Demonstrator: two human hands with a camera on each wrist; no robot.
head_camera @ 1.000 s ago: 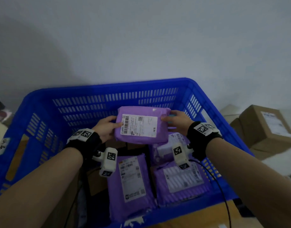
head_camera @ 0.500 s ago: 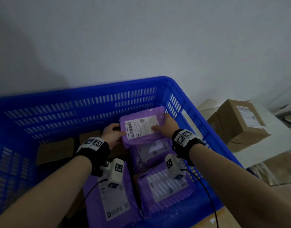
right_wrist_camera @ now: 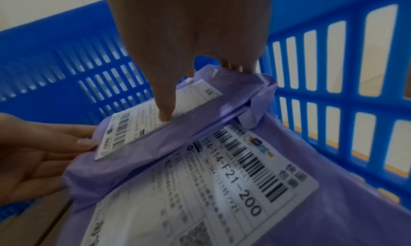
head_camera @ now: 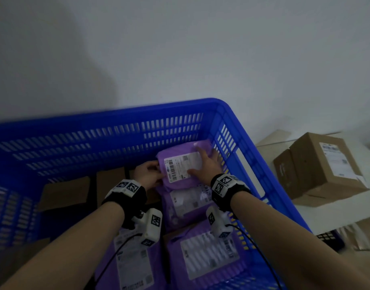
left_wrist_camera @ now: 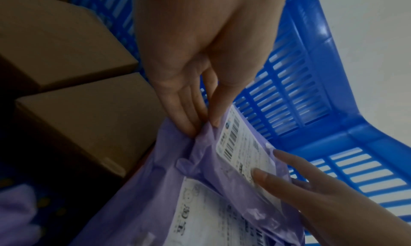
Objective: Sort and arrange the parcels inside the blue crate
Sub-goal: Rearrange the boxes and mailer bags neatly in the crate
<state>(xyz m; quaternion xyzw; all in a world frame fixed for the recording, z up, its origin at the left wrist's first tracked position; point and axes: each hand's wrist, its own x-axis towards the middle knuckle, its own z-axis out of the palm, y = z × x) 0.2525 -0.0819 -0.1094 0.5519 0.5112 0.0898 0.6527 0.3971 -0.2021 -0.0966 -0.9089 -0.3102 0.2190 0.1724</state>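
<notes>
A purple parcel [head_camera: 180, 182] with a white label lies in the far right corner of the blue crate [head_camera: 138, 110], overlapping the parcel in front of it. My left hand [head_camera: 150, 174] pinches its left edge between thumb and fingers [left_wrist_camera: 189, 125]. My right hand [head_camera: 207, 164] lies flat on top, its index fingertip [right_wrist_camera: 164, 115] pressing on the label and the other fingers reaching the far edge. Three more purple parcels lie in the crate: one [head_camera: 186, 204] just behind my wrists, two [head_camera: 207, 254] [head_camera: 131, 262] nearest me.
Brown cardboard boxes [head_camera: 65, 191] [head_camera: 111, 185] sit low in the crate's left half, close beside my left hand [left_wrist_camera: 77, 118]. Outside the crate, stacked cardboard boxes [head_camera: 322, 168] stand on a white surface at the right. A plain wall is behind.
Both hands lowered the purple parcel from mid-air into the crate's far right corner. The right hand went from gripping its right edge to lying flat on top.
</notes>
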